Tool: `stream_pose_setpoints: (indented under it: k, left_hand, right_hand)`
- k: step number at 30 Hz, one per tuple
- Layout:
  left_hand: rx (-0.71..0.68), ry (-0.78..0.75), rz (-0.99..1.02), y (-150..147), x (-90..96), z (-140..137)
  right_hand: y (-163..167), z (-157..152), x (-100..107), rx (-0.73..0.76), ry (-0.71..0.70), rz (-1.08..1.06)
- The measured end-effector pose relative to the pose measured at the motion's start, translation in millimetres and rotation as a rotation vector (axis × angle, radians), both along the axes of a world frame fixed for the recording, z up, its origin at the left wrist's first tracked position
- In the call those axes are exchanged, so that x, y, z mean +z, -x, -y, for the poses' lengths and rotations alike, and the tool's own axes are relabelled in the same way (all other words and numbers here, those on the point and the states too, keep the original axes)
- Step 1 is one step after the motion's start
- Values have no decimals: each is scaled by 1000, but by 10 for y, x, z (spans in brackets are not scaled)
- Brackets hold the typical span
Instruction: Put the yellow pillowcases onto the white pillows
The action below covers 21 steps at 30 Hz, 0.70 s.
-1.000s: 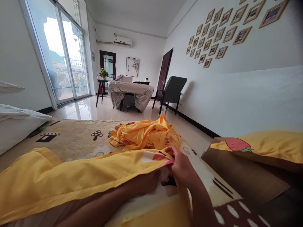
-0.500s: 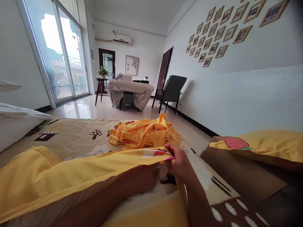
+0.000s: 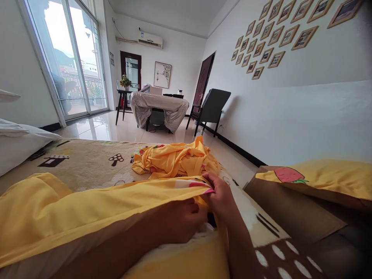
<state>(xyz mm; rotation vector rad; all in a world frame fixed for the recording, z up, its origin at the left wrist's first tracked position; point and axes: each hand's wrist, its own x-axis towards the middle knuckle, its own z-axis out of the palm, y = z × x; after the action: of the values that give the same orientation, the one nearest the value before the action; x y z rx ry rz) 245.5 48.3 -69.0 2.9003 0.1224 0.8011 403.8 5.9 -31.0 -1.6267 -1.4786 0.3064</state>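
Observation:
My right hand (image 3: 221, 193) pinches the upper edge of a yellow bed cover (image 3: 95, 205), by a pink and white patch of its print. The cloth stretches from there to the left side of the view. Below that raised edge, my left hand (image 3: 186, 219) reaches in under the cloth with its fingers curled closed. What those fingers grip, if anything, is hidden. Some white material (image 3: 207, 229) shows just beneath them, with more yellow cloth (image 3: 186, 261) lower down. Just beyond my hands a crumpled heap of yellow printed cloth (image 3: 177, 159) rests on the bed.
A beige patterned blanket (image 3: 90, 159) covers the bed. White pillows (image 3: 23, 143) are at the left. On the right, yellow cloth (image 3: 328, 176) lies over a brown cardboard box (image 3: 296, 209). A covered table (image 3: 159, 102) and a dark chair (image 3: 213, 106) stand farther back.
My left hand has shifted slightly right and its fingers have curled; the white material beside it now shows lower. My right hand keeps its pinch on the cover. The view has tilted slightly.

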Motion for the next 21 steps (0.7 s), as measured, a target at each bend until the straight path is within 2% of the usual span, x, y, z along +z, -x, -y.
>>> stream_pose_setpoints:
  k: [3,8,12,14,17,21]
  left_hand:
    - [-57,-34,48,23,1,24]
    - [-5,134,211,95,107,91]
    - [122,370,84,110,123,87]
    - [141,466,21,104,117,69]
    - [102,566,15,104,118,54]
    - [3,679,138,124,110,75]
  right_hand:
    - [-11,2,-7,36,-30,-26]
    - [6,10,-2,4,-24,-123]
    - [16,-23,-37,-31,-58,-171]
    - [11,-49,-69,-41,-77,-173]
    - [4,-77,-109,-47,-84,-167]
    - [18,-67,-101,-26,-75,-178]
